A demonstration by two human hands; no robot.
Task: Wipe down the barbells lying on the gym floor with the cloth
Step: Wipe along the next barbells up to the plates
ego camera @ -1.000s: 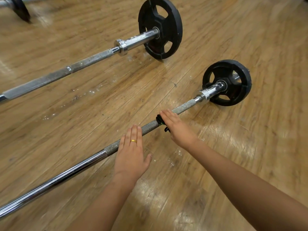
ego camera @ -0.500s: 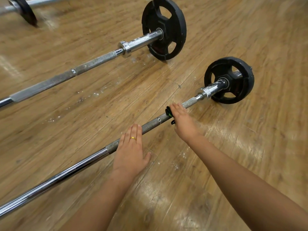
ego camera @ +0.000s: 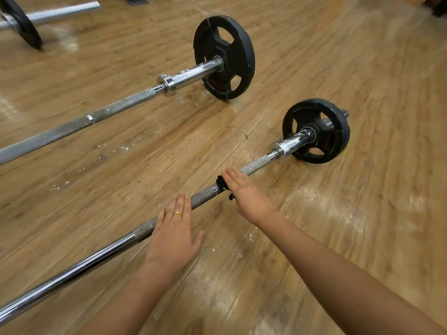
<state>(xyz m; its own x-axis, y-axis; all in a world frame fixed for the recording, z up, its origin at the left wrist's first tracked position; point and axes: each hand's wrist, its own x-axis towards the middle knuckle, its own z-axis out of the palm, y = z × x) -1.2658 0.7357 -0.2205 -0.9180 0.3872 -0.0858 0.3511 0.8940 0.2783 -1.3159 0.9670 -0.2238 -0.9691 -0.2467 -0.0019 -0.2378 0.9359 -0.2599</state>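
The near barbell [ego camera: 256, 163] lies diagonally on the wooden floor, with a small black plate [ego camera: 338, 131] at its far right end. My right hand [ego camera: 246, 197] lies over its knurled shaft and grips a dark cloth [ego camera: 219, 182] wrapped round the bar. Only a black and green edge of the cloth shows beside my fingers. My left hand [ego camera: 174, 235], with a gold ring, rests flat on the shaft a little nearer to me, fingers straight. A second barbell [ego camera: 121, 107] with a larger black plate [ego camera: 225, 56] lies parallel farther away.
A third bar [ego camera: 60, 13] with a black plate [ego camera: 21, 25] lies at the top left. White chalky specks [ego camera: 121, 148] dot the floor between the two barbells and under my right wrist. Bare wooden floor stretches to the right.
My right hand slid the cloth along the shaft toward the small plate, then back toward my left hand. The left hand stayed where it was.
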